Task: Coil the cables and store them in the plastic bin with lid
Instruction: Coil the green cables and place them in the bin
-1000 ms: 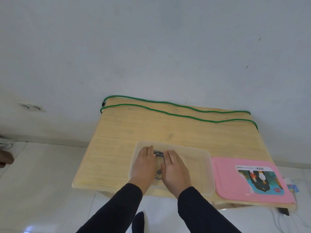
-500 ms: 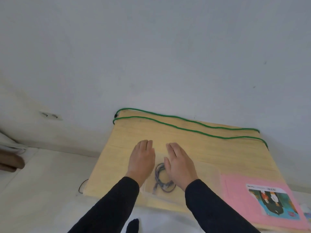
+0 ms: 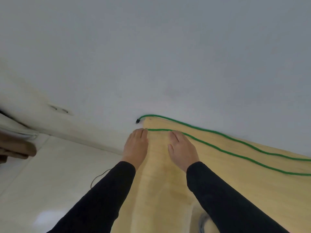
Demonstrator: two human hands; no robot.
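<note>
Now | both hands (image 3: 136,145) (image 3: 182,148) flat, fingertips at green cable (image 3: 218,147)

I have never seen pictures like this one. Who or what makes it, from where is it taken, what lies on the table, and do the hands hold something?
There is no machine here. A person wears a wide-angle camera on the head, which looks forward and down, so you see the person's own two arms in black sleeves. The left hand and the right hand are flat and open, reaching to the far corner of a light wooden table. On it lies a long green cable, in two lines along the far edge, with a black plug hanging over the corner. The fingertips are at the nearer line, but neither hand grips it yet. Behind is a white wall; on the left, pale floor.
</note>
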